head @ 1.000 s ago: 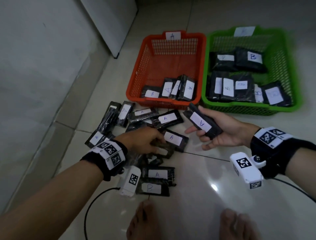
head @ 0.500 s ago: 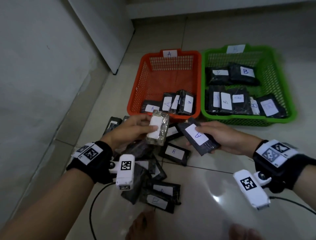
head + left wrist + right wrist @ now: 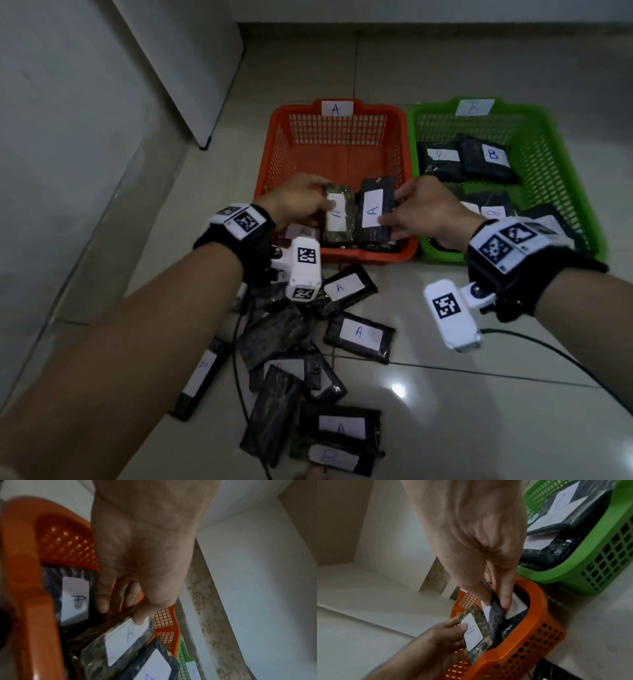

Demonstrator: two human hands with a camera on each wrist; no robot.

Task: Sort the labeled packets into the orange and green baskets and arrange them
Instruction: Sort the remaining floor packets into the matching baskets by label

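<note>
Both hands are over the near end of the orange basket (image 3: 274, 150), tagged A. My left hand (image 3: 301, 202) pinches a mottled packet (image 3: 337, 219) labeled A, thumb on its white label; this packet (image 3: 123, 642) shows in the left wrist view, and in the right wrist view the same packet (image 3: 476, 630) stands on edge inside the basket. My right hand (image 3: 421, 209) grips a black packet (image 3: 371, 209) labeled A, held upright beside the first. Other A packets lie under them, mostly hidden. The green basket (image 3: 555, 164), tagged B, holds several B packets (image 3: 489, 157).
A pile of loose black packets (image 3: 356, 334) lies on the tiled floor in front of the baskets, some labeled A. A cable (image 3: 239, 377) runs through the pile. A grey wall and a white cabinet corner (image 3: 205, 144) stand at the left.
Both hands have carried their A packets forward from above the floor pile into the near end of the orange basket. The left hand picked its packet up from the pile a second ago.
</note>
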